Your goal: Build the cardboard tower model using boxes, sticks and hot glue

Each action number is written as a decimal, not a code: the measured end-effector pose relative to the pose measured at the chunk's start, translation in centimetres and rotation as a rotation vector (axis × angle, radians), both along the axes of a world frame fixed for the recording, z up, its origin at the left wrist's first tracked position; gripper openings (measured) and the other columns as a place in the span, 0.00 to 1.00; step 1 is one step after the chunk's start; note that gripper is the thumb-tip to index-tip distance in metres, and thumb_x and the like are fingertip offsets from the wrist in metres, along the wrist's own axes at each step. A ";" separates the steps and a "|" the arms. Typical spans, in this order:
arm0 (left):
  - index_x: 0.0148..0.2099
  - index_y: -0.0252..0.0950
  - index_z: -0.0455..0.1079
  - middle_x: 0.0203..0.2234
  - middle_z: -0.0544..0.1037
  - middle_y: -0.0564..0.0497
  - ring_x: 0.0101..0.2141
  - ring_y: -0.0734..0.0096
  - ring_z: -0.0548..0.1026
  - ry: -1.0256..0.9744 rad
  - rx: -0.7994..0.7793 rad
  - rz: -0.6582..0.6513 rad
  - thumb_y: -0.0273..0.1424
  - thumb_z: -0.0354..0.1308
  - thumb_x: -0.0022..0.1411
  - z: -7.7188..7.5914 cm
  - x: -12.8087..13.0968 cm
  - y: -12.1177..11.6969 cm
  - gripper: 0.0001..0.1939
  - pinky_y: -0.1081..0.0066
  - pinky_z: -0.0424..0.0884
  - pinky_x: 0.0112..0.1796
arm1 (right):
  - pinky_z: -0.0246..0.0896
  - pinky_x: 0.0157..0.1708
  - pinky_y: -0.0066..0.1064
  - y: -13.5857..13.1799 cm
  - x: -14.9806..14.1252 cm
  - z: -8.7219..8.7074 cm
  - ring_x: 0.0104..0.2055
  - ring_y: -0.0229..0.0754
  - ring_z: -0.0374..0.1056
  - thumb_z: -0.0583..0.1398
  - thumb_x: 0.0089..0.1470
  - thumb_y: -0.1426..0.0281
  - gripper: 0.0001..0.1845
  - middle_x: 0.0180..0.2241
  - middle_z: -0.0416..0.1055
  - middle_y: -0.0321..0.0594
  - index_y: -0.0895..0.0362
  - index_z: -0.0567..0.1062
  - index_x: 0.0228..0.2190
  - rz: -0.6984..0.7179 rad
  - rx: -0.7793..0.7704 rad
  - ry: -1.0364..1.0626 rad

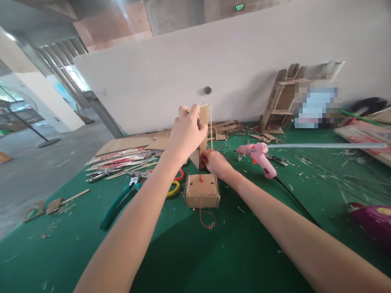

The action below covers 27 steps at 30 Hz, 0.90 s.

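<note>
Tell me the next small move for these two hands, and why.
Probably press the upright cardboard piece lightly down with the left hand while the right hand steadies its base. The left is at its upper part, the right low down, and the cardboard box sits close in front, so a tip that way seems worth avoiding.

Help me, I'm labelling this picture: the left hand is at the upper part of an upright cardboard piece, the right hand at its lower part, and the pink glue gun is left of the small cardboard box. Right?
Not quite: the head view shows the pink glue gun to the right of the small cardboard box, not left. The rest stands.
</note>
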<state>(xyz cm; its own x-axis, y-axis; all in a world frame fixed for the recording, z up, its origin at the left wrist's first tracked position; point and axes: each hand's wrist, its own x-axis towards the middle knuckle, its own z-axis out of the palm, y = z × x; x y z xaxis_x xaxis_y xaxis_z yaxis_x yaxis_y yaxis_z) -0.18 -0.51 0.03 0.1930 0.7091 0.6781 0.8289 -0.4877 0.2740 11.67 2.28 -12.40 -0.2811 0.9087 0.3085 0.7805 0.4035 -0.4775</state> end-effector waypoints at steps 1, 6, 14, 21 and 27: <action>0.47 0.41 0.62 0.44 0.63 0.47 0.35 0.69 0.72 -0.002 0.006 0.001 0.22 0.55 0.59 0.0 0.0 0.0 0.15 0.67 0.69 0.37 | 0.59 0.39 0.25 0.0 0.0 0.0 0.38 0.39 0.70 0.54 0.56 0.74 0.09 0.38 0.74 0.43 0.56 0.74 0.30 -0.005 0.004 0.002; 0.46 0.41 0.62 0.44 0.63 0.46 0.33 0.70 0.71 0.011 0.001 0.010 0.23 0.54 0.59 0.1 0.1 0.0 0.13 0.67 0.69 0.35 | 0.59 0.41 0.25 -0.4 0.0 0.1 0.40 0.39 0.70 0.54 0.56 0.75 0.09 0.38 0.74 0.43 0.57 0.75 0.31 0.001 0.013 0.017; 0.46 0.40 0.62 0.44 0.63 0.46 0.31 0.73 0.69 0.031 0.009 0.024 0.24 0.53 0.59 0.0 0.2 0.0 0.13 0.66 0.69 0.34 | 0.61 0.39 0.26 -0.6 -0.4 0.0 0.38 0.39 0.71 0.57 0.54 0.72 0.07 0.37 0.76 0.42 0.57 0.76 0.32 -0.067 -0.026 0.032; 0.46 0.40 0.62 0.44 0.62 0.46 0.31 0.72 0.70 0.026 0.001 0.017 0.22 0.54 0.59 -0.1 0.1 0.2 0.13 0.64 0.69 0.37 | 0.60 0.32 0.29 -0.4 -0.8 0.2 0.37 0.45 0.71 0.58 0.50 0.72 0.07 0.35 0.76 0.44 0.55 0.76 0.33 -0.130 -0.070 -0.009; 0.47 0.40 0.62 0.44 0.62 0.46 0.32 0.72 0.69 0.036 0.005 0.014 0.23 0.54 0.59 0.0 0.2 0.1 0.14 0.64 0.69 0.39 | 0.59 0.33 0.27 -0.6 -0.8 0.1 0.38 0.41 0.70 0.55 0.54 0.70 0.09 0.40 0.75 0.41 0.54 0.75 0.34 -0.109 -0.049 -0.011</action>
